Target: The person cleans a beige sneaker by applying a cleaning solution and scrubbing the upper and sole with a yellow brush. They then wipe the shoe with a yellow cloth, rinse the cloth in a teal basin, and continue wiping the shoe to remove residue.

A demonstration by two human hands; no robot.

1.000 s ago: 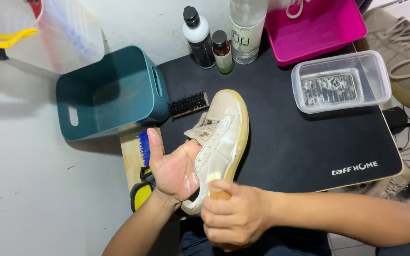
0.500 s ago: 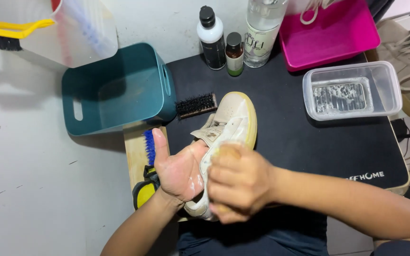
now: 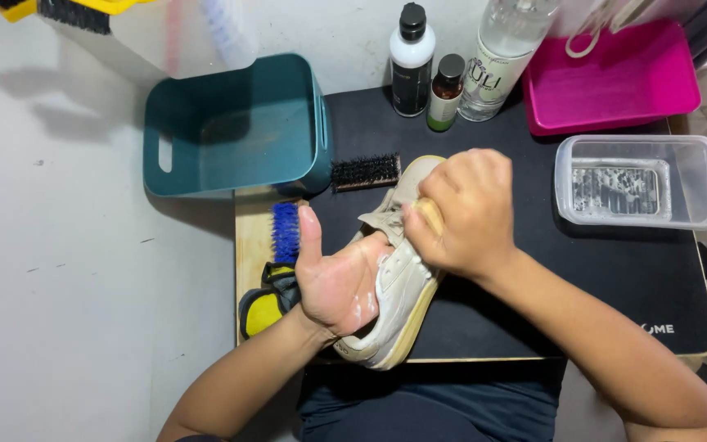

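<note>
The black mat (image 3: 525, 295) covered most of the desk, w/ a teal bin (image 3: 235, 127) at 10 o'clock, a pink tray (image 3: 615, 82) at 1 o'clock and a clear tub (image 3: 640, 182) of sudsy water at 3 o'clock. At centre you had the shoe (image 3: 398, 282), a cream low-top sneaker, tilted on its side, toe toward 12, heel toward 6 near the desk edge. Upper looked wet and soapy, pale gum-colour sole showing along the right edge.

Your left hand (image 3: 333, 282) cupped the shoe's heel half from 9 o'clock, thumb up, foam on the palm. Your right hand (image 3: 464, 214) was clenched over the toe end, gripping something yellowish pressed to the upper; can't tell exactly what.

Handling, my guess: light, upper soft and giving, sole stiffer, and slippery w/ suds. Best hold prob. round the heel and sole, not the wet upper.

Smaller bits: three bottles (image 3: 411, 59) at 12 o'clock, a black-bristle brush (image 3: 365, 173) just beside the toe, a blue-bristle brush (image 3: 285, 232) at 9 o'clock, a yellow-black item (image 3: 262, 309) under your left wrist.
</note>
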